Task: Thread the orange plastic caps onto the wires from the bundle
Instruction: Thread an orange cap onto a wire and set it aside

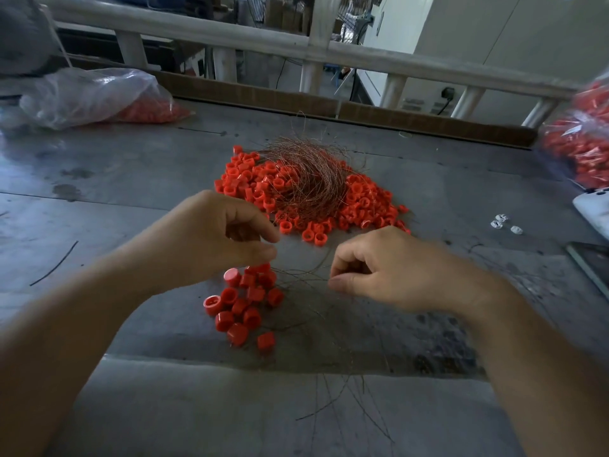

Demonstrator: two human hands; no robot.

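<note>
- The left hand [227,235] hangs above the grey worktable [131,179] with its fingers curled in tight; thumb and forefinger pinch together over a cap at the top of the small cluster of orange caps [245,301] just below it, though the exact grip is partly hidden by the fingers.
- The right hand [379,272] sits just to the right of that cluster, apart from the left hand, its fingers folded and thumb pressed to forefinger on a thin wire [296,275] that runs leftward toward the caps under the left hand.
- More loose wire strands spread across the table below and between both wrists, toward the near edge.
- Beyond both hands, further out on the table, lies the big pile of orange caps [362,206], with the tangled coppery wire bundle [309,176] resting on top of its middle.
- Far to the left of the left hand, a clear plastic bag [89,94] holds more orange pieces.
- Far to the right of the right hand, at the frame edge, a second bag of orange caps [583,150] shows, blurred.
- Just right of the right hand and a little beyond it, a few small white pieces [501,222] lie on the table.
</note>
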